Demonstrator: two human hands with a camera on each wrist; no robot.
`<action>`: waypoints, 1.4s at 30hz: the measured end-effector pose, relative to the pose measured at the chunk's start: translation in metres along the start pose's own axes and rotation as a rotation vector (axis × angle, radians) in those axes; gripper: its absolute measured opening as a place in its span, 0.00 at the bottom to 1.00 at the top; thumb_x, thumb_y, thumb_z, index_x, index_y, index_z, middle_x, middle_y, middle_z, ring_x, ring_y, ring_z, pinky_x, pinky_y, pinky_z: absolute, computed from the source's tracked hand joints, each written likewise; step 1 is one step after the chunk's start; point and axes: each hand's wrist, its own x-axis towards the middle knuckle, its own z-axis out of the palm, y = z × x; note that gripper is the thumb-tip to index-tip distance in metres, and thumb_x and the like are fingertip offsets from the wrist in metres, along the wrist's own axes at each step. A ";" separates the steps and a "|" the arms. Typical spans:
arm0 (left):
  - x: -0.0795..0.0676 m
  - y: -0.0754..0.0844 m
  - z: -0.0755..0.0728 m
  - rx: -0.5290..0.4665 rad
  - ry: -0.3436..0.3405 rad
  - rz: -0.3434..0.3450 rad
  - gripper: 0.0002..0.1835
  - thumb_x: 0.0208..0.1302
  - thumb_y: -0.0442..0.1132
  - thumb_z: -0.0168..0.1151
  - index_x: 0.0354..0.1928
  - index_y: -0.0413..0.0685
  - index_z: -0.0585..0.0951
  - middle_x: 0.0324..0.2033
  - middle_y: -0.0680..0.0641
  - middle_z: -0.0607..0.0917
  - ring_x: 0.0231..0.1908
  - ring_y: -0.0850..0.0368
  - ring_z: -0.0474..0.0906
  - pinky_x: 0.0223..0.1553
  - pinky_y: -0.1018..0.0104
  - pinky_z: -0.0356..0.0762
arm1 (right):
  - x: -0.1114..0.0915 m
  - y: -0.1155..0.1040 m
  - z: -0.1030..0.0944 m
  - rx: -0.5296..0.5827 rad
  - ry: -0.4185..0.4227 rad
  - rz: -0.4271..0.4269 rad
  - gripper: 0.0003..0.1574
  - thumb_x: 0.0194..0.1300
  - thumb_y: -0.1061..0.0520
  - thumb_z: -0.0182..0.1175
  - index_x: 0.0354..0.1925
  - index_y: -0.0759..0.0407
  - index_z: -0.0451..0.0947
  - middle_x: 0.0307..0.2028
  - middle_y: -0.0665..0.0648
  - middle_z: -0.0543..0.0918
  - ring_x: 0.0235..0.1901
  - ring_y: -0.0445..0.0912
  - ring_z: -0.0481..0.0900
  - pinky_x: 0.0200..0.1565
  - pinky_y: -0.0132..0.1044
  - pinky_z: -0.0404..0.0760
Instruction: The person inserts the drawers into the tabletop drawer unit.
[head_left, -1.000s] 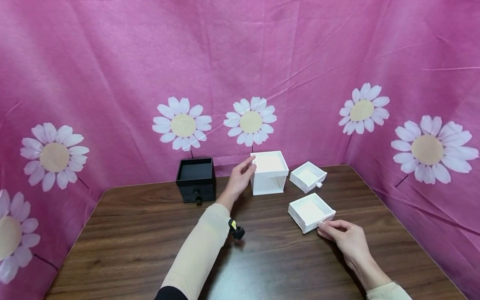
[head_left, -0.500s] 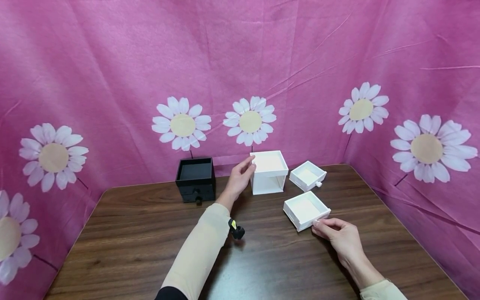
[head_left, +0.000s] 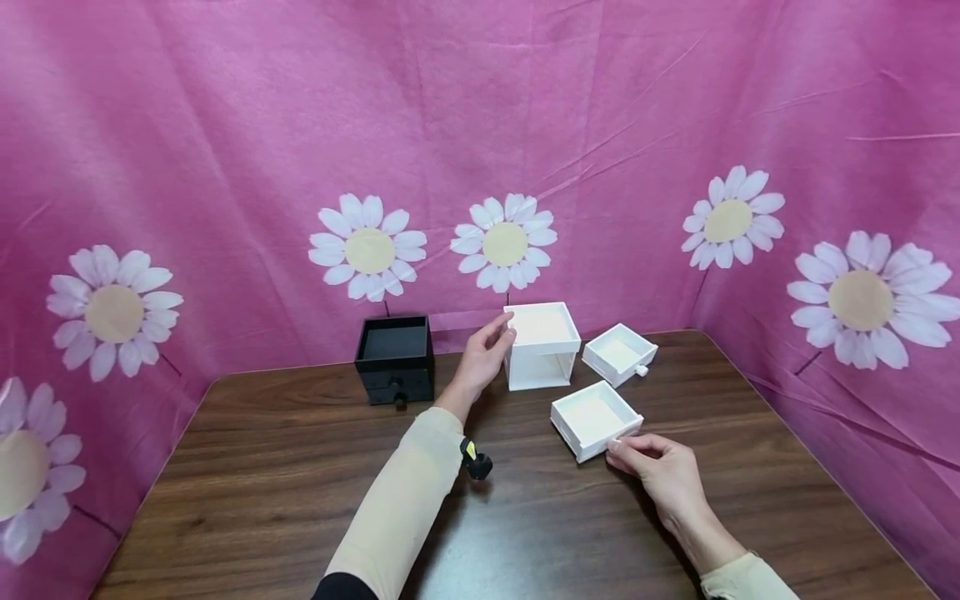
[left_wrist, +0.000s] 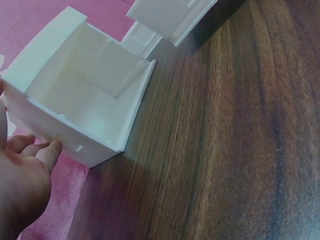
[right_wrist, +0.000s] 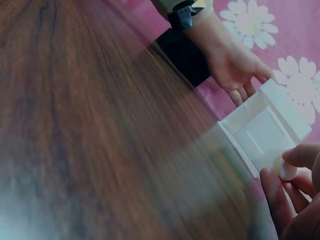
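A white open-fronted box frame (head_left: 538, 367) with a shallow tray top stands at the back of the table. My left hand (head_left: 480, 360) rests against its left side. In the left wrist view those fingers (left_wrist: 49, 154) touch the side wall, without curling round it. My right hand (head_left: 666, 477) holds a white drawer (head_left: 596, 419) in front and to the right of the frame. The right wrist view shows thumb and fingers pinching its round white knob (right_wrist: 287, 171). The drawer's inside looks bare. It seems slightly raised and tilted, apart from the frame in the head view.
A second white drawer (head_left: 619, 354) with a knob lies right of the frame. A black drawer box (head_left: 394, 362) stands left of it. Pink flowered cloth (head_left: 480, 125) hangs behind and beside the wooden table (head_left: 262, 467).
My right hand has carried the white drawer leftward, closer to the front of the frame. My left hand stays against the frame's side.
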 end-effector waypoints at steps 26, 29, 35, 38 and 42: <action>0.001 -0.003 0.001 -0.024 -0.002 0.028 0.24 0.81 0.40 0.62 0.74 0.49 0.79 0.70 0.36 0.82 0.72 0.44 0.76 0.76 0.51 0.75 | 0.007 0.004 0.050 0.033 -0.018 -0.012 0.02 0.67 0.73 0.69 0.39 0.73 0.88 0.27 0.49 0.92 0.31 0.40 0.92 0.42 0.35 0.94; 0.002 -0.004 0.001 -0.029 -0.009 0.032 0.24 0.81 0.40 0.61 0.75 0.48 0.78 0.71 0.36 0.81 0.74 0.43 0.75 0.77 0.51 0.74 | 0.007 0.004 0.054 0.039 -0.017 -0.010 0.03 0.67 0.74 0.69 0.37 0.70 0.88 0.27 0.49 0.91 0.31 0.40 0.92 0.42 0.35 0.94; 0.003 -0.006 0.001 -0.040 -0.013 0.034 0.24 0.81 0.40 0.61 0.75 0.47 0.78 0.72 0.35 0.80 0.75 0.42 0.74 0.78 0.51 0.73 | 0.009 0.003 0.060 0.047 -0.005 -0.013 0.05 0.67 0.74 0.70 0.36 0.68 0.89 0.27 0.50 0.91 0.30 0.40 0.92 0.42 0.36 0.94; 0.002 -0.006 0.001 -0.046 -0.014 0.032 0.24 0.82 0.40 0.61 0.75 0.47 0.78 0.72 0.35 0.80 0.75 0.42 0.74 0.78 0.51 0.73 | 0.011 0.003 0.063 0.057 -0.003 -0.015 0.06 0.66 0.74 0.70 0.35 0.67 0.89 0.27 0.50 0.91 0.29 0.40 0.92 0.42 0.36 0.94; 0.001 -0.005 0.001 -0.052 -0.016 0.032 0.24 0.82 0.39 0.61 0.75 0.47 0.77 0.72 0.35 0.80 0.75 0.42 0.73 0.78 0.50 0.72 | 0.014 0.004 0.068 0.061 0.000 -0.010 0.07 0.66 0.74 0.71 0.33 0.65 0.88 0.27 0.50 0.90 0.29 0.40 0.92 0.42 0.35 0.94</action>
